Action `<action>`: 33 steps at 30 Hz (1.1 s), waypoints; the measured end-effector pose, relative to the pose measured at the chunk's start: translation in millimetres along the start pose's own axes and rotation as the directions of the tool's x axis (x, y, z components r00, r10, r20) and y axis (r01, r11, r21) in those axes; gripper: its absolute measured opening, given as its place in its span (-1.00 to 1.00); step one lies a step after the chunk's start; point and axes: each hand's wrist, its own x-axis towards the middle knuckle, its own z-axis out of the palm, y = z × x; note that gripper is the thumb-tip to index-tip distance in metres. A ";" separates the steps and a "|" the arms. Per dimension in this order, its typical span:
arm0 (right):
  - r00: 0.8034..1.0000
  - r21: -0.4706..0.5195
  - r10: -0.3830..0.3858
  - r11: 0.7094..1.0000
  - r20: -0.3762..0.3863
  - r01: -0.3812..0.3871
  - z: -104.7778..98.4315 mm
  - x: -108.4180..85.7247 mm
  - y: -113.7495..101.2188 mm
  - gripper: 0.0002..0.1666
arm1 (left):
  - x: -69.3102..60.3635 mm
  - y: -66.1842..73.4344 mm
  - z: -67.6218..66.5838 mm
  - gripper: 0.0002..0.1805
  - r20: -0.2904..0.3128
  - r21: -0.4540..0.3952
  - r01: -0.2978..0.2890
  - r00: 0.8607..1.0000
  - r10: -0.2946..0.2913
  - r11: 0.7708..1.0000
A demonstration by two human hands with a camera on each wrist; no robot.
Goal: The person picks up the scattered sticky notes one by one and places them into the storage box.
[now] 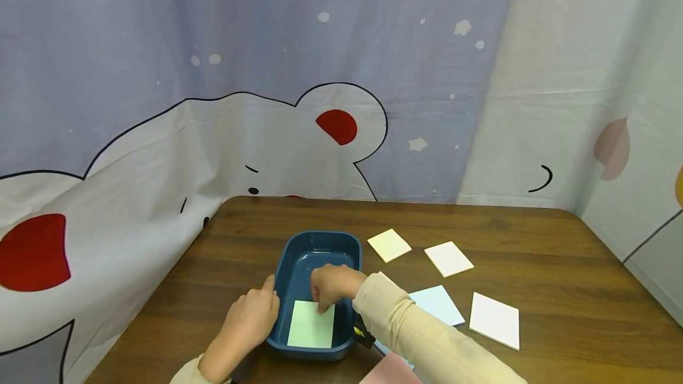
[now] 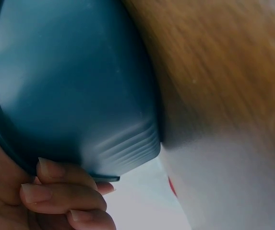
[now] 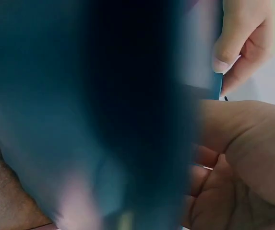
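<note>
A dark blue plastic tray (image 1: 304, 259) stands on the table, and my left hand (image 1: 248, 316) grips its left rim. In the left wrist view the fingers (image 2: 63, 194) of that hand curl against the rim from outside. My right hand (image 1: 333, 286) reaches down into the tray with bent fingers. It pinches the upper edge of a light green sticky note pad (image 1: 311, 330), which lies at the tray's near end. In the right wrist view the tray wall hides the right fingertips, and the pad cannot be made out there.
Right of the tray lie a pale yellow pad (image 1: 389, 245), a cream pad (image 1: 449, 258), a light blue pad (image 1: 439, 306) and a white pad (image 1: 495, 320). A pink pad (image 1: 392, 370) sits near the front, partly under the right sleeve (image 1: 427, 336). A patterned curtain (image 1: 341, 46) hangs behind the table.
</note>
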 end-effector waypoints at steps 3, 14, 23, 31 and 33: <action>1.000 0.003 -0.001 1.000 0.003 0.001 1.3 -0.5 0.6 -0.84 | -0.4 -0.1 -0.6 -0.56 0.001 0.000 -0.003 1.000 0.003 1.000; 0.999 -0.018 -0.042 0.999 -0.011 0.041 -0.4 -4.8 2.0 -0.87 | -1.0 1.2 -1.3 -0.57 -0.013 0.004 -0.013 1.000 0.013 1.000; 0.996 -0.017 -0.077 0.997 -0.054 0.077 -2.4 -10.8 4.8 -0.92 | -0.8 0.5 -0.4 -0.56 -0.006 0.006 -0.006 1.000 0.006 1.000; 0.989 0.065 -0.129 0.989 -0.072 0.133 -13.5 -20.8 11.2 -0.88 | -1.5 1.2 -1.2 -0.56 -0.003 0.010 0.000 1.000 0.000 1.000; 0.987 0.088 -0.143 0.985 -0.076 0.150 -15.6 -23.7 14.0 -0.86 | -1.4 1.3 -1.1 -0.56 -0.001 0.012 -0.002 1.000 0.002 1.000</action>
